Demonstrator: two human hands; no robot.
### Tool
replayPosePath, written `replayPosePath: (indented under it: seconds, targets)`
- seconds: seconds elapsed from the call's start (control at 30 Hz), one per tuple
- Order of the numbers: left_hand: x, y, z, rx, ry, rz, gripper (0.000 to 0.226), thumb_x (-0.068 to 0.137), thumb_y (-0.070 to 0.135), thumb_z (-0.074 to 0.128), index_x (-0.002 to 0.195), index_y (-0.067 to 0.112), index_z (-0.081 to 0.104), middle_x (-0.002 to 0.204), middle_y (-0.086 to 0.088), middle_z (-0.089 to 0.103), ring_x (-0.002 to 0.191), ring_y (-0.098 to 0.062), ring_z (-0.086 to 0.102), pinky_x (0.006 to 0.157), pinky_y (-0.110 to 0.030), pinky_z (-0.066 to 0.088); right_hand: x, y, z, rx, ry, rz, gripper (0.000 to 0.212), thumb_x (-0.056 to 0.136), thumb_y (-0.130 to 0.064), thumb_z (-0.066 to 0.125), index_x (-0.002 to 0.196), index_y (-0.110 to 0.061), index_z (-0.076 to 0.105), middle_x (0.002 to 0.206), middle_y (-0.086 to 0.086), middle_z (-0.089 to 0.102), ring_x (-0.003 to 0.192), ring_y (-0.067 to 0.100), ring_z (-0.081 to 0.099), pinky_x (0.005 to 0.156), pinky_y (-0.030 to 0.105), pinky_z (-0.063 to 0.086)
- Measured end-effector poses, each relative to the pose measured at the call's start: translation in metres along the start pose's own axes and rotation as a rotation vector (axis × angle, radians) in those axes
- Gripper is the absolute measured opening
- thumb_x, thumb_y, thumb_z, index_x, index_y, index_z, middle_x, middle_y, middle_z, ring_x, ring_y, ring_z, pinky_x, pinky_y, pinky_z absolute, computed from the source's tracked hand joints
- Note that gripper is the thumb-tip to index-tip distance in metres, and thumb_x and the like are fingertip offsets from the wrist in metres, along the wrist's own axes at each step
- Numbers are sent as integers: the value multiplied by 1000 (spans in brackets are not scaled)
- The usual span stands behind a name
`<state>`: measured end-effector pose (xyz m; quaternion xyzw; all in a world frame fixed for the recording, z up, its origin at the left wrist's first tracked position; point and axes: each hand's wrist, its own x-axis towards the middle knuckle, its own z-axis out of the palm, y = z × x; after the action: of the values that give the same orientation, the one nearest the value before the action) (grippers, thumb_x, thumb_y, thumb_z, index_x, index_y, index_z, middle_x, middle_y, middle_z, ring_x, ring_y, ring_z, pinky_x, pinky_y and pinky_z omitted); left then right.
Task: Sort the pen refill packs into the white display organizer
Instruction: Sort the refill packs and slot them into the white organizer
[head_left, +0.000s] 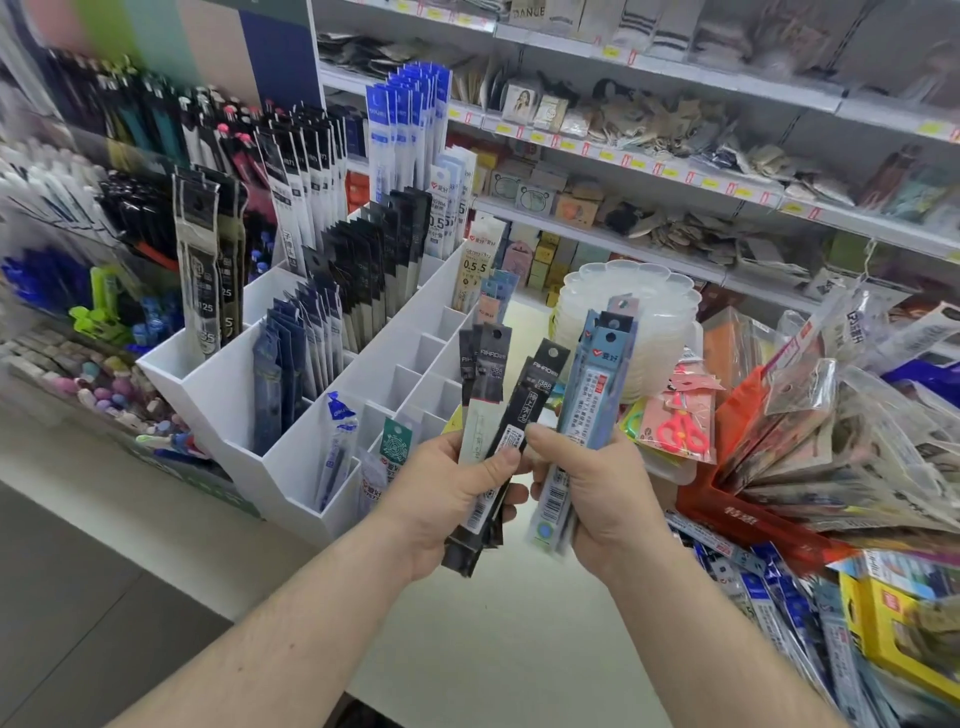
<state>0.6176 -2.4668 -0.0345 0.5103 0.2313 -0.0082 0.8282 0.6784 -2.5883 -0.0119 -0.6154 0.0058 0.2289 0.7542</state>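
My left hand (447, 488) grips a bunch of black refill packs (488, 379), fanned upward, its thumb lying across them. My right hand (597, 493) holds several pale blue refill packs (597, 395) upright, and its thumb touches the rightmost black pack. Both hands are in front of the white display organizer (234, 395), which stands on the counter to the left. Its back and left compartments hold black, dark blue and blue-white packs (410, 124). Several small front compartments (431, 374) on its right side look empty.
A red basket (727, 504) full of clear-wrapped packs stands to the right, with loose blue refill packs (769, 587) in front of it. A stack of clear plastic trays (634, 306) sits behind my hands. Store shelves fill the background. Pens and erasers line the left.
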Motion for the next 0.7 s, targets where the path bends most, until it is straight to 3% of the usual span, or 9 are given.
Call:
replayPosePath:
  seconds: [0.1,0.27,0.37,0.47,0.6,0.7]
  targets:
    - [-4,4,2,45,-4,17,15,91,16,64,103,7,67,71,-2,73,52,-12,65,46,-23,51,4,-3,1,-34,37,-35,22,81,7,73,94,-5,60,68,9,63,51,16,59,46,25,47]
    - [-7,9,4,93,-4,-25,38,101,36,49,109,3,66,66,0,71,50,-12,61,43,-22,48,7,0,-3,-100,47,-59,28,81,7,71,105,-1,58,73,12,63,53,16,59,50,28,48]
    - [-6,7,4,137,19,-25,31,100,29,53,111,2,65,69,-2,71,50,-13,62,43,-23,48,6,0,-1,-119,30,-49,27,81,-1,77,103,-8,61,73,4,65,55,11,60,53,27,50]
    - [-6,7,3,164,8,-45,31,99,28,55,111,1,65,69,-4,71,51,-13,64,43,-24,49,7,-1,0,-142,6,-56,30,79,3,78,101,-8,62,71,1,70,55,8,63,52,23,51]
    - [-5,8,2,124,9,-129,45,103,44,42,103,9,71,84,-11,75,66,-22,69,54,-29,54,10,-4,-4,-124,35,-37,34,78,9,75,104,-7,61,68,0,70,52,9,65,47,21,50]
    - [-2,8,0,20,19,-163,43,106,38,37,101,12,72,89,-13,76,74,-26,71,64,-33,54,12,-5,-8,-92,50,-13,33,80,8,73,109,-3,61,81,12,72,58,17,67,48,23,50]
